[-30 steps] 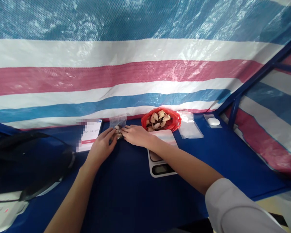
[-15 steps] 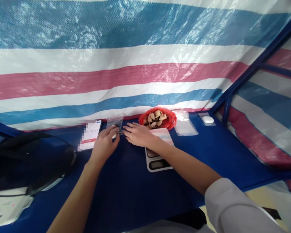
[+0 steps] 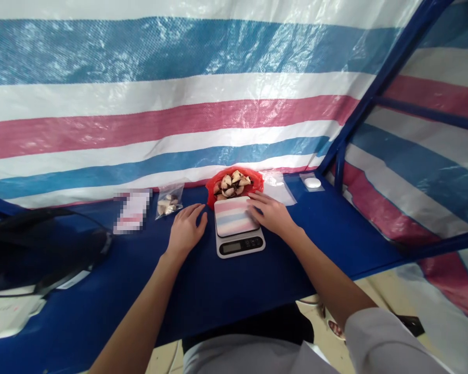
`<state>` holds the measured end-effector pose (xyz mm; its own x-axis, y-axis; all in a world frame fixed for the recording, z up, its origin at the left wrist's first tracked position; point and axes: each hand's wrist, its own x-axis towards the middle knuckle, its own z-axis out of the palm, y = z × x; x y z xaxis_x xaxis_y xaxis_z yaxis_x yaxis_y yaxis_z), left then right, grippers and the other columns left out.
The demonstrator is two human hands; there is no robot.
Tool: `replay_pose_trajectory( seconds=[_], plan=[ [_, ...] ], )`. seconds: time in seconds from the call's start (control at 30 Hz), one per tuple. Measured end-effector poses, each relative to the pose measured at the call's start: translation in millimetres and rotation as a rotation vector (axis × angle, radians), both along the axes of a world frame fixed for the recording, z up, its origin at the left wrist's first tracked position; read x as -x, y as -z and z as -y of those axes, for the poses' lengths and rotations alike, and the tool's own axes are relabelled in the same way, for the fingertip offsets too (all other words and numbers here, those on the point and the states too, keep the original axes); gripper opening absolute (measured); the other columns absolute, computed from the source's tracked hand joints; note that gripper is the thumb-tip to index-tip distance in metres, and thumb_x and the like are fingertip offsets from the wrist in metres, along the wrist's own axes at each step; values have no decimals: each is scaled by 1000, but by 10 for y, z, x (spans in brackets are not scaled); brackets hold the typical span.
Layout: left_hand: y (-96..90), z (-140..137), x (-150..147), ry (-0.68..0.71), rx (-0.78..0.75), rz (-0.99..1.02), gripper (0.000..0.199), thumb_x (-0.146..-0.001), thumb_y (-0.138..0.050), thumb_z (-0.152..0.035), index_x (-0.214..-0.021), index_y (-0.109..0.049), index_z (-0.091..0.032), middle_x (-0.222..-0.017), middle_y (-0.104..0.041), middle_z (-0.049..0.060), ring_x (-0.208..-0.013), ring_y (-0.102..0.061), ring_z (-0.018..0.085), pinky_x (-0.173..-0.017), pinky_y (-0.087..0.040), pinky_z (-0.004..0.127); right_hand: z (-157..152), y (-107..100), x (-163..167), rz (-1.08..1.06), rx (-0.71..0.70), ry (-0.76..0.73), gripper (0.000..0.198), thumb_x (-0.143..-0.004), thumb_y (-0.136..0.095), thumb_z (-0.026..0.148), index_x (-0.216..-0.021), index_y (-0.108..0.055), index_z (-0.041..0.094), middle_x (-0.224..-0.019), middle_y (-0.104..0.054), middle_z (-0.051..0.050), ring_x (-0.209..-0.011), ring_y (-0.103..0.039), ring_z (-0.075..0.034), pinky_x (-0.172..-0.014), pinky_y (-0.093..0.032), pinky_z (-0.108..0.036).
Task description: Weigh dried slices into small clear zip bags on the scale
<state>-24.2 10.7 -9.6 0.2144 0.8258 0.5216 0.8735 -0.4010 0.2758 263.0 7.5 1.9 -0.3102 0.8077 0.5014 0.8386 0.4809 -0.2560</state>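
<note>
My left hand (image 3: 187, 227) lies over the blue table, fingers loosely stretched and thumb apart, with nothing in it. It is just left of a white kitchen scale (image 3: 237, 221) with a shiny platform and a small display. My right hand (image 3: 272, 213) is open at the scale's right side, its fingertips over the platform's edge; whether they touch it I cannot tell. Behind the scale sits a red bag (image 3: 209, 196) with pale, dark-edged pieces (image 3: 234, 185) in it. A clear zip bag (image 3: 169, 201) holding several such pieces lies beyond my left hand.
Flat clear bags (image 3: 284, 191) and a white oval item (image 3: 312, 183) on a small bag lie at the back right. To the left are a blurred-out phone (image 3: 133, 210), a black bag-like object (image 3: 42, 249) and a white power strip (image 3: 10, 314). Striped sheeting (image 3: 159, 119) walls the back.
My left hand has let go of the clear bag and drawn back toward me. My right hand has moved right from beside that bag to the scale's right side. The view has shifted right.
</note>
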Motion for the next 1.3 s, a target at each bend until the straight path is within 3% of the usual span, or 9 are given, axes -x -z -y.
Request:
replay_pose_trajectory(
  seconds=[0.2, 0.43, 0.7, 0.9, 1.0, 1.3],
  plan=[
    [188, 1, -31, -28, 76, -86, 44, -97, -42, -34, -129, -67, -17, -134, -66, 16, -125, -62, 31, -109, -47, 50, 56, 281, -435, 38, 35, 113, 33, -99, -52, 28, -125, -71, 25, -139, -65, -6, -135, -56, -26, -111, -49, -42],
    [289, 28, -51, -103, 147, -205, 48, -98, -42, -37, -140, -60, -22, -150, -54, 13, -142, -47, 35, -117, -33, 59, 28, 489, -462, 87, 67, 134, 38, -100, -50, 31, -133, -67, 20, -142, -62, -10, -136, -54, -30, -116, -43, -49],
    [274, 39, -53, -109, 167, -203, 50, -98, -40, -38, -140, -60, -21, -151, -53, 14, -144, -44, 35, -118, -32, 58, 56, 440, -447, 106, 76, 126, 36, -100, -49, 30, -129, -69, 21, -142, -63, -9, -136, -54, -29, -116, -43, -48],
    [268, 43, -57, -107, 151, -205, 47, -98, -45, -35, -140, -61, -22, -150, -54, 14, -143, -45, 36, -117, -33, 59, -13, 251, -501, 0, 120, 214, 33, -97, -56, 37, -126, -69, 29, -140, -65, -3, -123, -65, -23, -99, -58, -37],
    [220, 67, -84, -127, 187, -237, 49, -99, -43, -34, -142, -59, -19, -152, -51, 15, -144, -44, 35, -119, -32, 58, -109, 192, -577, 26, 181, 232, 40, -93, -63, 42, -131, -67, 28, -142, -63, -4, -128, -62, -26, -103, -56, -41],
    [143, 98, -120, -141, 246, -266, 50, -101, -41, -35, -146, -55, -18, -156, -46, 12, -147, -40, 33, -122, -28, 54, -205, 271, -683, 60, 209, 207, 35, -96, -60, 45, -126, -71, 30, -139, -65, -3, -132, -59, -26, -105, -54, -42]
  ],
)
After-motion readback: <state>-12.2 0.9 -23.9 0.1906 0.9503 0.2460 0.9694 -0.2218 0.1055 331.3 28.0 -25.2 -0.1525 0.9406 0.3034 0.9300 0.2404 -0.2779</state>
